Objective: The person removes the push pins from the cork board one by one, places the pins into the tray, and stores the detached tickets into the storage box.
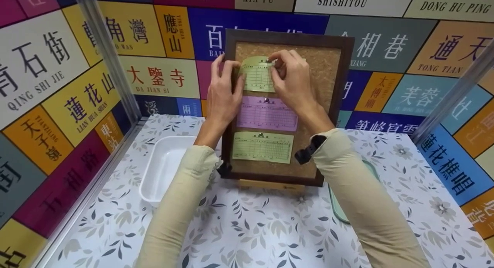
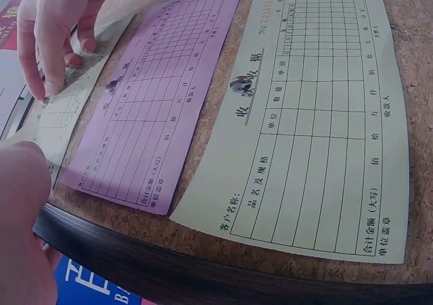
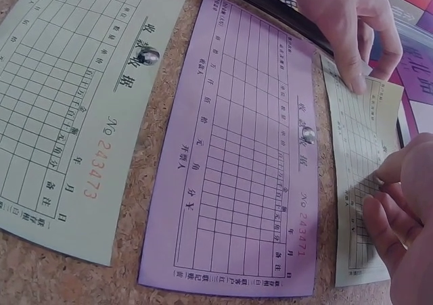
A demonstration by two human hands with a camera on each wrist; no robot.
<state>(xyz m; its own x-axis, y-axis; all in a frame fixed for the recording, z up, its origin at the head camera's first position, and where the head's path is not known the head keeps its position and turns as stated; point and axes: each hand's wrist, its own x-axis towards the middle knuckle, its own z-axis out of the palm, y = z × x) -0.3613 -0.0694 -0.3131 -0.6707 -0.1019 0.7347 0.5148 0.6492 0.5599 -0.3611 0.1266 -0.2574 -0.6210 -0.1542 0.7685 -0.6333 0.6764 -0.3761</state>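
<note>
Table [image 1: 266,229] is wearing a white cover, grey leaf-and-flower print. White tray [image 1: 166,163] is sitting on the left side, rounded corners, partly blocked from view. Green tray [image 1: 337,209] is showing only bits of its edge on the right. Walls [image 1: 349,4] are carrying coloured place-name panels, Chinese plus pinyin: yellow LIAN HUA SHAN panel [image 1: 83,106] left, orange TONG TIAN panel [image 1: 449,48] right. Shiny strips [image 1: 112,55] are running up both corners.

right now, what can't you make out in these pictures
Head view: part of the upper green slip, behind the right hand.
Head view: part of the white tray, behind the left sleeve.
Head view: most of the green tray, behind the right sleeve.
Right wrist view: lower green slip, cut by edges.
</note>
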